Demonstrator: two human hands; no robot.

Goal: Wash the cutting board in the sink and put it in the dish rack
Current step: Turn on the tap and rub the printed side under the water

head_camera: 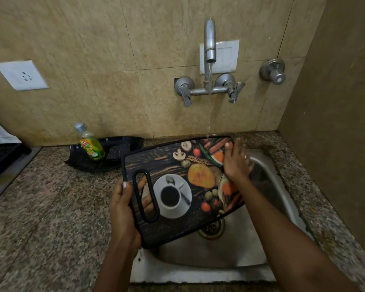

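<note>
A dark cutting board [171, 165] printed with a coffee cup and vegetables is held tilted over the steel sink [268, 182]. My left hand [122, 209] grips its handle end, fingers showing through the slot. My right hand [236, 161] lies flat on the board's far right part, fingers spread. Water runs from the wall tap [210, 41] and lands at the board's far edge. The black dish rack [2, 159] shows at the left edge of the counter.
A green-yellow dish soap bottle [90, 144] leans in a black tray [122, 150] behind the board. The speckled granite counter [46, 207] surrounds the sink. Tap handles [236, 91] and a separate valve [274, 71] stick out of the tiled wall. A side wall stands close on the right.
</note>
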